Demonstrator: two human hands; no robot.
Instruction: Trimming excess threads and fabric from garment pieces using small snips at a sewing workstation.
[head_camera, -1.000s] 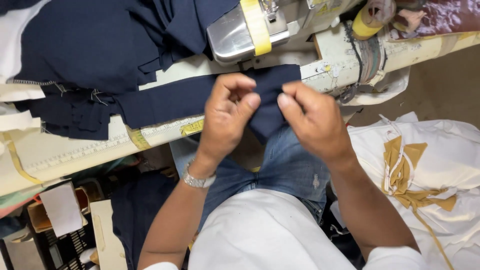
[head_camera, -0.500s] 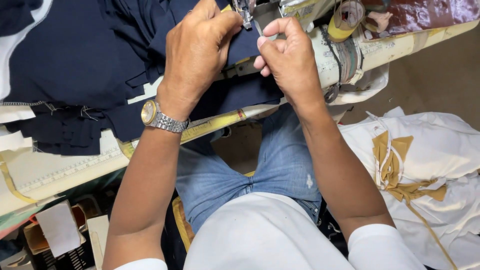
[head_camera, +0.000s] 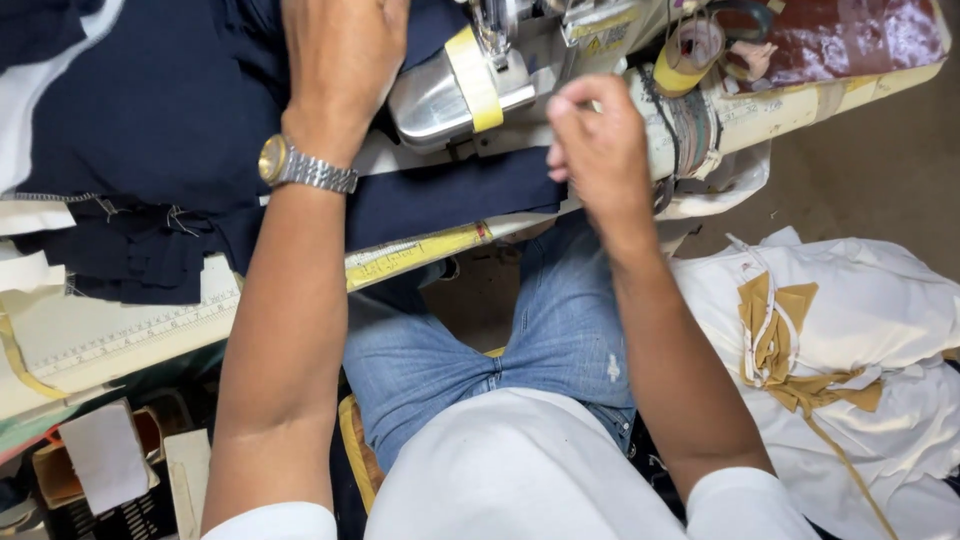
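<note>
Pinched fingertips on my right hand (head_camera: 600, 140) form a closed grip just in front of the sewing machine (head_camera: 470, 80); what it grasps is too fine to tell, perhaps thread. My left hand (head_camera: 345, 50) lies flat on the navy fabric (head_camera: 160, 120), no grip, pressing it so it stays put beside the machine's metal arm. A navy strip (head_camera: 450, 195) hangs over the tabletop's near edge. Yellow tape bands the arm, and a yellow ruler strip (head_camera: 415, 252) lines that edge.
</note>
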